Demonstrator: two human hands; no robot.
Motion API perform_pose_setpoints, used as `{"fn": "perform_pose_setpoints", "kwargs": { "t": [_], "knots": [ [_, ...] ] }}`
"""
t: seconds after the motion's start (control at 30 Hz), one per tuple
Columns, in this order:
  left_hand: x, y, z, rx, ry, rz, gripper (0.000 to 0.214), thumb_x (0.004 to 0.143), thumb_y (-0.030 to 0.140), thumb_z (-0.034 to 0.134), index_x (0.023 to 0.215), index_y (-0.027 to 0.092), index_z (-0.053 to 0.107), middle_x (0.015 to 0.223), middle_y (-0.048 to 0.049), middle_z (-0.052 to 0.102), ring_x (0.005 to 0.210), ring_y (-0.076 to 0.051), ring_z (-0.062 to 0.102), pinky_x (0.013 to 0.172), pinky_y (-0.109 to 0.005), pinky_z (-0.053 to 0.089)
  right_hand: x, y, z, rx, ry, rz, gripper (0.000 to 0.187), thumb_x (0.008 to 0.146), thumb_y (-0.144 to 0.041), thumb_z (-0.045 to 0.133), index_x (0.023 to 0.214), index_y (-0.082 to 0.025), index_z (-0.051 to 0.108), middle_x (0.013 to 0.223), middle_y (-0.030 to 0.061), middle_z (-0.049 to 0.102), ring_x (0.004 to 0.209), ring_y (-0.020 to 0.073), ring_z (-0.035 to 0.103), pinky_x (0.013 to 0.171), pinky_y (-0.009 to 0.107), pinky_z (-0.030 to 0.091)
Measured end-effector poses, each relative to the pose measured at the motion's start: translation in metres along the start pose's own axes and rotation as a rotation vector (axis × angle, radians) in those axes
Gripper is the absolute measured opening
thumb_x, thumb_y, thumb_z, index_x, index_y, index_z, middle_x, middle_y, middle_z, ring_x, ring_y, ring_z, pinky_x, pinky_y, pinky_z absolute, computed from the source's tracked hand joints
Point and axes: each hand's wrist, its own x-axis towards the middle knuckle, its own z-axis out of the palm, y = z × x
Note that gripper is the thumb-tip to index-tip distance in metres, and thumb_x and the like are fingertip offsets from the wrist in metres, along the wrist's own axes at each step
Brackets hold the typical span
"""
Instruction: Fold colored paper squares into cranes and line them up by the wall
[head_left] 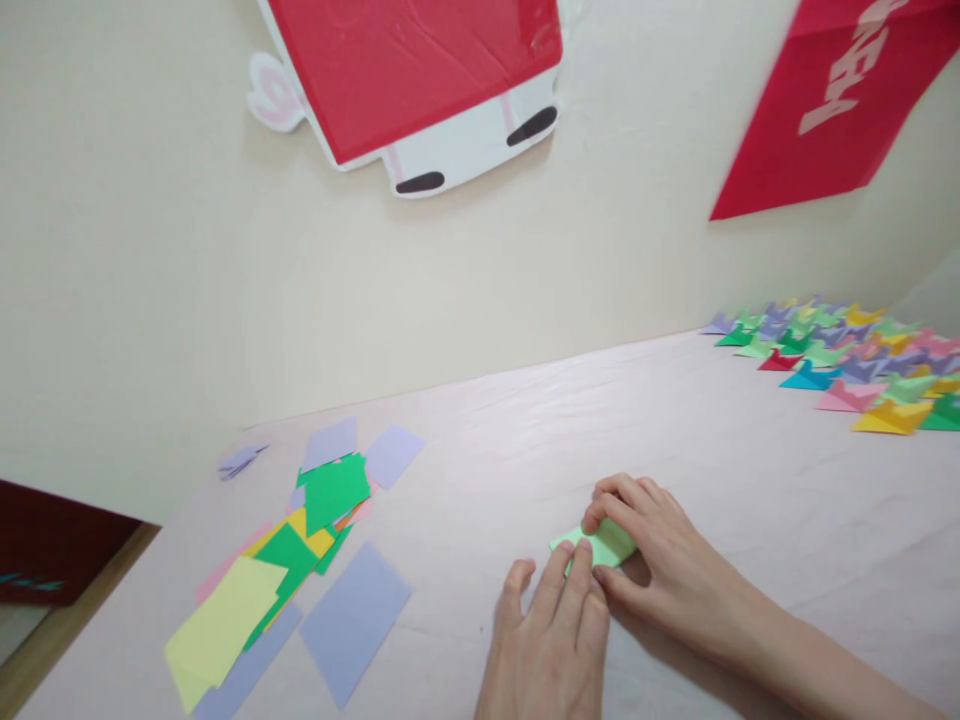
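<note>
A light green piece of folded paper (613,543) lies on the pale table, right of the middle. My left hand (551,630) comes from the lower edge with its fingers stretched out, two fingertips pressing on the paper's near left part. From the right, my right hand (660,545) reaches over the same paper, its bent fingers on the far edge and its thumb at the near edge. The fingers cover parts of the paper, so its full folded shape is hidden.
Loose coloured sheets lie to the left, among them a yellow sheet (225,620), a green sheet (337,490) and a lavender sheet (356,620). Many folded paper figures (847,360) stand in rows at the far right. Behind the table (465,480) rises a wall (480,290) with red decorations.
</note>
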Motion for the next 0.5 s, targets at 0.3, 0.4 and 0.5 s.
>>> {"fn": "perform_pose_setpoints", "kwargs": {
  "t": [0.3, 0.4, 0.5],
  "knots": [
    [0.006, -0.007, -0.01, -0.057, 0.078, 0.006, 0.07, 0.083, 0.08, 0.032, 0.098, 0.02, 0.064, 0.127, -0.0074, 0.065, 0.12, -0.024, 0.05, 0.099, -0.038, 0.03, -0.001, 0.006, -0.006, 0.09, -0.025, 0.008, 0.039, 0.064, 0.0, 0.045, 0.095, -0.023, 0.054, 0.104, 0.0051, 0.056, 0.1, 0.0242, 0.048, 0.089, 0.042, 0.041],
    [0.006, -0.011, -0.012, -0.065, 0.098, -0.009, 0.068, 0.084, 0.079, 0.031, 0.093, 0.021, 0.064, 0.124, -0.0075, 0.066, 0.118, -0.024, 0.05, 0.099, -0.038, 0.028, 0.0, 0.009, -0.008, 0.133, -0.026, 0.019, 0.043, 0.061, 0.0, 0.043, 0.095, -0.023, 0.055, 0.101, 0.0047, 0.057, 0.098, 0.0237, 0.05, 0.085, 0.039, 0.044],
    [0.0, -0.013, -0.012, -0.07, 0.089, -0.019, 0.066, 0.083, 0.08, 0.034, 0.093, 0.021, 0.063, 0.125, -0.0075, 0.065, 0.12, -0.025, 0.05, 0.1, -0.038, 0.027, 0.001, 0.016, -0.009, 0.186, -0.019, 0.004, 0.046, 0.059, 0.0, 0.041, 0.097, -0.023, 0.055, 0.1, 0.0048, 0.058, 0.097, 0.0235, 0.05, 0.086, 0.039, 0.044]
  ]
}}
